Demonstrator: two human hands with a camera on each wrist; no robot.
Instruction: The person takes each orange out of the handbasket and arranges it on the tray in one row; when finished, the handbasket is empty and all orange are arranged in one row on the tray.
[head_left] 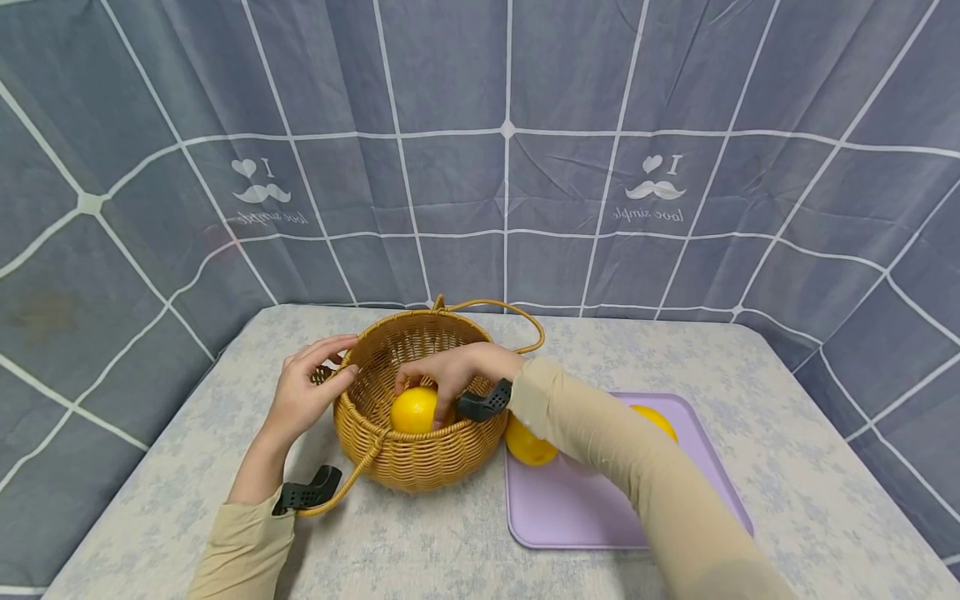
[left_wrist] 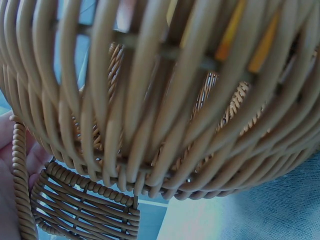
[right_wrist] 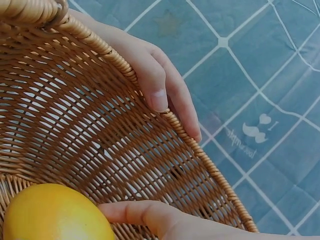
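In the head view a round wicker basket (head_left: 420, 458) stands left of centre on the table. My left hand (head_left: 303, 387) holds its left rim, thumb on the inner side and fingers outside, as the right wrist view also shows. Inside the basket my right hand (head_left: 450, 371) grips a round yellow fruit (head_left: 412, 410), with thumb and fingers on opposite sides of it. That fruit (right_wrist: 57, 215) shows large in the right wrist view, a fingertip touching it. Basket weave (left_wrist: 150, 100) fills most of the left wrist view, hiding most of what is inside.
A lilac tray (head_left: 577, 517) lies right of the basket, partly under my right forearm. Two more yellow fruits are there: one (head_left: 531, 444) by the basket, another (head_left: 656, 421) beyond the sleeve. Basket handles (head_left: 517, 312) hang outward. A grey checked curtain (head_left: 465, 183) surrounds the table.
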